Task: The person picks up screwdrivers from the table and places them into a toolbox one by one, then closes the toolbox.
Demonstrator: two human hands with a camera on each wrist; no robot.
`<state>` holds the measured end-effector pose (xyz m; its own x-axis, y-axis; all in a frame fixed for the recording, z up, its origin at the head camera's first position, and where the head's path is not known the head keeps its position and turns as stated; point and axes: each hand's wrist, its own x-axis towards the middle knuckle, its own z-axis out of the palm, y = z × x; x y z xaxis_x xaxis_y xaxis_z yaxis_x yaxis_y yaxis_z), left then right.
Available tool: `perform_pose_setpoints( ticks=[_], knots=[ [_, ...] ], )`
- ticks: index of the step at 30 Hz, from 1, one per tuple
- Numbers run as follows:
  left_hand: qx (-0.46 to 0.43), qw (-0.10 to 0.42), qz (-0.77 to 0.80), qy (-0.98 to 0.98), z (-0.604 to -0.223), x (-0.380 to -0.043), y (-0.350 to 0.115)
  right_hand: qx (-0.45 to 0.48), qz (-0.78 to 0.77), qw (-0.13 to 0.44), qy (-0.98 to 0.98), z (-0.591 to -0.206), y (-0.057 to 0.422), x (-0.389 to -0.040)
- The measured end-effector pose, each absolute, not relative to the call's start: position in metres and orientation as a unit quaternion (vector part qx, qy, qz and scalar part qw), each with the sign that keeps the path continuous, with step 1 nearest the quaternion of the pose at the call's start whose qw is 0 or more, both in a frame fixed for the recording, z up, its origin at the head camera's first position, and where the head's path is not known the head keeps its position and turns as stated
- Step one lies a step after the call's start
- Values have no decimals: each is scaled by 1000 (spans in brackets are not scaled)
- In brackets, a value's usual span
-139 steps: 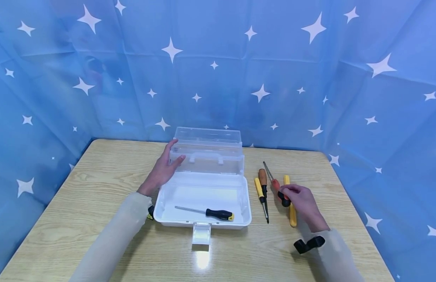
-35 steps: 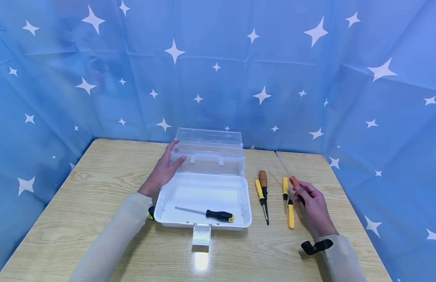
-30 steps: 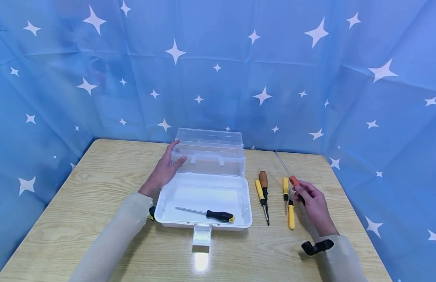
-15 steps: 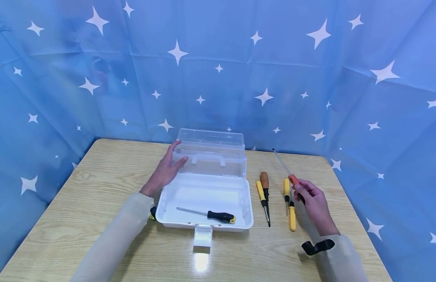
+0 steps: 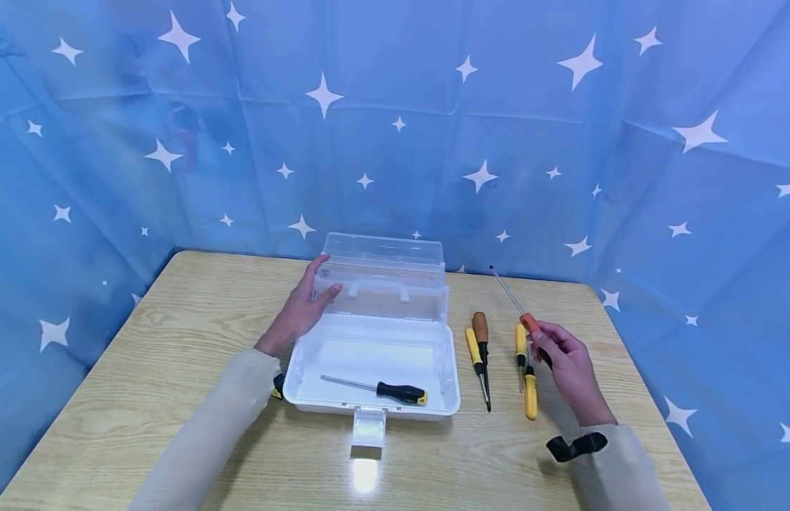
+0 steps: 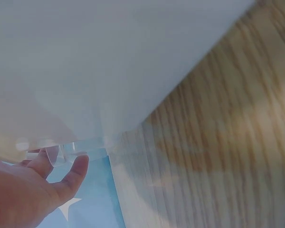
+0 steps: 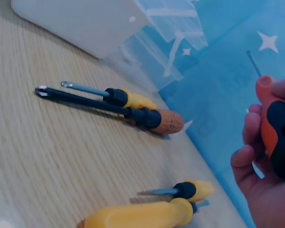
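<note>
An orange-red and black screwdriver (image 5: pixel 530 323) is gripped by its handle in my right hand (image 5: pixel 572 369), its long shaft pointing up and away to the left. In the right wrist view, the thumb and curled fingers wrap its handle (image 7: pixel 275 128). Two yellow-handled screwdrivers (image 5: pixel 531 397) lie on the table just left of that hand. My left hand (image 5: pixel 297 312) holds the left edge of the raised clear lid (image 5: pixel 395 301), thumb on its inner side. The white toolbox (image 5: pixel 292 387) stands open, with a black and yellow screwdriver (image 5: pixel 401 392) inside.
Between the box and my right hand lie a brown-handled screwdriver (image 5: pixel 480 328) and another yellow-handled one (image 5: pixel 473 345), side by side. The box's latch (image 5: pixel 369 427) hangs down in front. A blue star-patterned curtain (image 5: pixel 395 142) runs along the table's back edge.
Since the oldest frame, my right hand has lifted the orange-red screwdriver and moved right, uncovering the yellow-handled ones. Lately its tip has swung slightly left. My left hand keeps its place.
</note>
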<state>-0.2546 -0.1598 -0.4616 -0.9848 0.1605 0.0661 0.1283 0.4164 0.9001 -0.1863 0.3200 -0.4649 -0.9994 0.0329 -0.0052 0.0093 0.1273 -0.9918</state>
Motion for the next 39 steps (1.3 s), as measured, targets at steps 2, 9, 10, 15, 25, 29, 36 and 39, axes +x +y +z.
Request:
perform_pose_setpoints(
  ticks=[2,9,10,15,25,29,36,39],
  knots=[
    [86,15,532,842,-461,-255,-160,-5,662,10,-750,-463,319,-186],
    [85,15,528,845,-460,-254,-160,24,659,11,-751,-456,312,-185],
    [86,15,529,844,-460,-254,-160,29,658,13,-752,-455,311,-185],
    [85,17,536,840,-460,-255,-159,51,663,16,-747,-453,308,-186],
    [84,17,534,841,-460,-254,-159,62,667,9,-743,-449,303,-186],
    [84,15,533,842,-461,-254,-158,64,662,6,-747,-448,301,-186],
    [85,18,534,841,-460,-254,-158,67,654,-2,-754,-444,298,-185],
    [87,17,533,841,-460,-254,-159,69,647,-6,-759,-442,296,-185]
  ],
)
